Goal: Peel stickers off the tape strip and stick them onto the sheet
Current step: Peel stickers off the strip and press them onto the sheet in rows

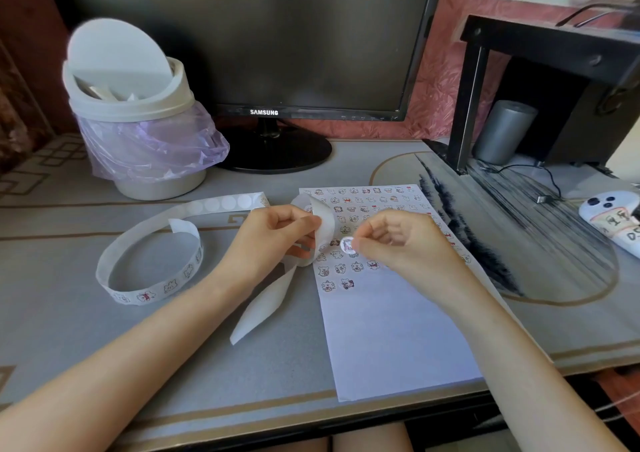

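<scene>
A long white tape strip (145,243) curls in a loop on the grey table, with small cartoon stickers along its near part. My left hand (277,240) grips a bent section of the strip at the sheet's left edge. My right hand (394,240) pinches one round sticker (347,244) between thumb and finger, just above the white sheet (388,330). The sheet lies flat in front of me. Several rows of stickers cover its upper half and its lower half is bare.
A white swing-lid bin (138,115) with a purple liner stands at the back left. A black monitor (263,42) is behind the sheet. A black shelf (540,80) with a grey cylinder stands at the back right. A phone (613,216) lies at the right edge.
</scene>
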A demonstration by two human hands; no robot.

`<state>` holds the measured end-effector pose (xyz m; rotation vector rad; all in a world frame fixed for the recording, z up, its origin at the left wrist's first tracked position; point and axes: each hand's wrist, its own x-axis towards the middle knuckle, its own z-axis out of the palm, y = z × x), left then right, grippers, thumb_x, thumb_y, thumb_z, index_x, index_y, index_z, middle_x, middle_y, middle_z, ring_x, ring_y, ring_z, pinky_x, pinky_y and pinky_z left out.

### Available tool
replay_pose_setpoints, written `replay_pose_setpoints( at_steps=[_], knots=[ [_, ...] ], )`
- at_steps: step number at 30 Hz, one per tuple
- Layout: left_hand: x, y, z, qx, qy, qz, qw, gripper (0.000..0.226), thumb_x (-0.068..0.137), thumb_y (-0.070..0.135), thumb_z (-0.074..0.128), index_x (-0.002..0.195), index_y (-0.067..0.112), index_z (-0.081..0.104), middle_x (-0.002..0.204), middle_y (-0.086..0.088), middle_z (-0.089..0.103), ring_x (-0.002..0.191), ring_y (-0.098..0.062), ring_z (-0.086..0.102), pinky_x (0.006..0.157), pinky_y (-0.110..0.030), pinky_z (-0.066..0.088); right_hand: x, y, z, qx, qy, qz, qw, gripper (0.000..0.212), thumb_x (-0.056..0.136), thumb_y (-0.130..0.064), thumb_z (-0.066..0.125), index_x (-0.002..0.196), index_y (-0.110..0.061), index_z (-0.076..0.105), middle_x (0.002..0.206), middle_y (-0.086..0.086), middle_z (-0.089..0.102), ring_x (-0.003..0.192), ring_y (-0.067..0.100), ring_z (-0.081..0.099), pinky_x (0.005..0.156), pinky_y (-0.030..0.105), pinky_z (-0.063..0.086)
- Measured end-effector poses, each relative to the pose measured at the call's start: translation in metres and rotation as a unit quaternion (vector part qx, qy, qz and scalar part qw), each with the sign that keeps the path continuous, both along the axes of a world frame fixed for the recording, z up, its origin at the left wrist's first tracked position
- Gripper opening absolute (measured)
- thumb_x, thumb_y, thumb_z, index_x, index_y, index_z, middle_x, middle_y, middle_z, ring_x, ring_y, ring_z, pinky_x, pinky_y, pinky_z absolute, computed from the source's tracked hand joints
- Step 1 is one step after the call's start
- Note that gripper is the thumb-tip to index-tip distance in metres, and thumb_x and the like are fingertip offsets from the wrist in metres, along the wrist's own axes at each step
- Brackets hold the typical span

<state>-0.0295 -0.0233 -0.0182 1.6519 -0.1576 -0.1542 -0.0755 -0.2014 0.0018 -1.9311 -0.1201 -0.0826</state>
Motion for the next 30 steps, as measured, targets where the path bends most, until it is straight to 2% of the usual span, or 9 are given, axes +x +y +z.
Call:
replay_pose_setpoints(
  at_steps=[3,7,13,21,27,30],
  knots=[
    [0.001,-0.001,-0.001,0.016,0.001,0.002,1.000,0.014,0.088,0.013,0.063,0.077,0.007,0.070,0.063,0.000,0.067,0.058,-0.008,0.062,0.061,-0.018,0.055,-0.004,-0.010,0.000,-0.025,0.080,-0.002,0.996,0.005,0.079,-0.008,0.073,0.079,-0.007,0.068,0.067,0.002,0.064,0.052,0.000,0.053,0.047,0.006,0.036],
    [0.000,-0.001,-0.002,0.018,0.002,0.002,1.000,0.014,0.088,0.012,0.063,0.078,0.005,0.069,0.065,-0.003,0.067,0.058,-0.009,0.062,0.060,-0.018,0.056,-0.005,-0.015,-0.006,-0.026,0.121,-0.017,0.992,0.005,0.077,-0.006,0.074,0.076,-0.008,0.069,0.067,0.004,0.067,0.054,0.005,0.054,0.052,0.010,0.044],
    [0.001,0.000,-0.002,0.019,0.010,0.000,1.000,0.014,0.089,0.013,0.063,0.078,0.005,0.069,0.065,-0.004,0.068,0.056,-0.010,0.063,0.059,-0.020,0.056,-0.004,-0.013,-0.012,-0.056,0.129,-0.020,0.990,0.009,0.077,-0.006,0.073,0.072,-0.013,0.070,0.067,0.002,0.069,0.065,0.011,0.056,0.057,0.016,0.044],
    [0.001,-0.001,-0.002,0.017,0.009,-0.003,1.000,0.014,0.089,0.012,0.062,0.080,0.003,0.068,0.070,-0.009,0.068,0.059,-0.013,0.063,0.060,-0.020,0.057,-0.003,-0.014,-0.015,-0.075,0.129,-0.027,0.988,0.008,0.073,-0.008,0.075,0.070,-0.013,0.070,0.070,0.005,0.068,0.064,0.011,0.056,0.065,0.027,0.043],
    [0.000,-0.001,-0.002,0.018,0.013,-0.001,1.000,0.014,0.089,0.013,0.063,0.079,0.003,0.068,0.071,-0.010,0.068,0.059,-0.014,0.063,0.060,-0.021,0.057,-0.003,-0.014,-0.019,-0.076,0.120,-0.036,0.989,0.008,0.073,-0.009,0.076,0.070,-0.012,0.070,0.070,0.004,0.067,0.066,0.011,0.056,0.070,0.029,0.044],
    [0.001,0.000,-0.002,0.024,0.013,0.000,1.000,0.015,0.089,0.014,0.063,0.081,0.003,0.069,0.071,-0.009,0.068,0.060,-0.015,0.063,0.061,-0.021,0.057,-0.003,-0.014,-0.021,-0.085,0.114,-0.042,0.989,0.008,0.073,-0.009,0.076,0.070,-0.012,0.070,0.075,0.010,0.069,0.067,0.012,0.057,0.071,0.031,0.045]
  ],
)
